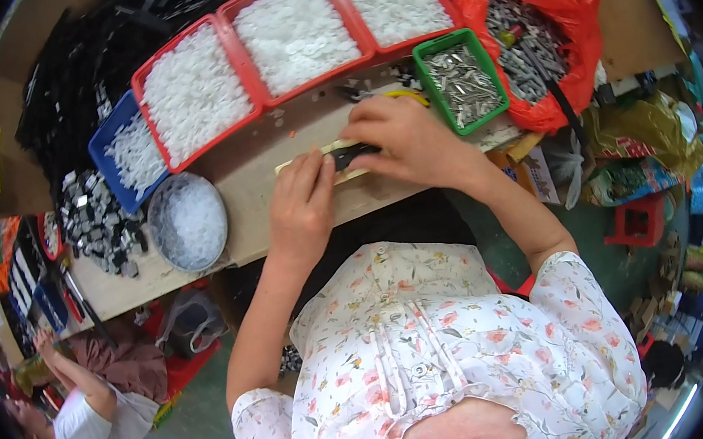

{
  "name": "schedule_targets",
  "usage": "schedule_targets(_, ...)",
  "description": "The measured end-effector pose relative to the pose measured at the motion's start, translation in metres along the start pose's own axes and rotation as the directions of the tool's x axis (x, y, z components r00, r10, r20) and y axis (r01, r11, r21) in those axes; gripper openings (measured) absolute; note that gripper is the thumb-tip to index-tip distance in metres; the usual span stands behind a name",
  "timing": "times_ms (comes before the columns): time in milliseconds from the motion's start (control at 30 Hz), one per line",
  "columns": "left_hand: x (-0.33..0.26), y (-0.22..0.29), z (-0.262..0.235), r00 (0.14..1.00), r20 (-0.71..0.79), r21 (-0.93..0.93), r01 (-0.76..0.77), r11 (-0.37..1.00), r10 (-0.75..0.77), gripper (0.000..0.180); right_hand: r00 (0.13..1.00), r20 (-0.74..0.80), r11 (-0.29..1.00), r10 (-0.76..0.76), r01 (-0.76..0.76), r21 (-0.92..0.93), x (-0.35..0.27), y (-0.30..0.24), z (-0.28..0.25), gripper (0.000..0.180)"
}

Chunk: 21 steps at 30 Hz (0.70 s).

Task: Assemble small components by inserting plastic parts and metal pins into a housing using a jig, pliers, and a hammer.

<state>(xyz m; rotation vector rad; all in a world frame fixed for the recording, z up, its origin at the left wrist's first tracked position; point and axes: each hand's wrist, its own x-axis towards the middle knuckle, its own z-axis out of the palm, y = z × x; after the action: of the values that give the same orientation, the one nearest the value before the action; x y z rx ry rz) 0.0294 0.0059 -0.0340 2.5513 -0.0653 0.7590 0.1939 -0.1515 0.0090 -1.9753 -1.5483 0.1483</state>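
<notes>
- At the near edge of the desk [246, 197], between our two hands, lies a small black piece [351, 154], set against a pale, flat block [333, 147].
- Our right hand [401, 140] has its thumb and fingers clamped on the black piece.
- Our left hand [303, 205] has its fingers bunched over the pale block, by the black piece's left end; we cannot tell whether they grip it.
- Just beyond our right hand we see a yellow-handled tool [407, 95], partly hidden.
- To its right stand a green tray [486, 121] of silver metal pieces and an open red plastic bag [579, 20] of grey parts.
- Farther back we have three red trays [319, 79] side by side, filled with small white pieces.
- On our left are a blue tray [115, 187] of white pieces, a round bowl [162, 216] of translucent bits and a heap of black and silver blocks [97, 218].
- Well apart, at the lower left, sits a co-worker in a white shirt [110, 433].
</notes>
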Motion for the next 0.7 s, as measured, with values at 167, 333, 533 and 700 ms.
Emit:
schedule_targets(167,-0.005,-0.008,-0.001,0.997,0.053,0.068,-0.062,0.996,0.059,0.034,0.850,-0.457,0.903,0.261,-0.382,-0.195,-0.044,0.061,-0.079,0.018)
schedule_targets(333,-0.004,-0.006,-0.002,0.993,0.088,0.105,-0.091,0.990,0.082,0.035,0.788,-0.519,0.522,0.332,-0.611,-0.595,-0.137,0.150,-0.127,0.019)
schedule_targets(533,-0.002,-0.005,-0.002,0.992,0.089,0.125,-0.104,0.987,0.093,0.035,0.813,-0.417,0.638,0.407,-0.579,-0.508,-0.157,0.171,-0.141,0.022)
schedule_targets(700,-0.001,-0.006,0.001,0.991,0.083,0.146,-0.115,0.983,0.104,0.036,0.808,-0.496,0.706,0.317,-0.550,-0.446,-0.121,0.099,-0.127,0.020)
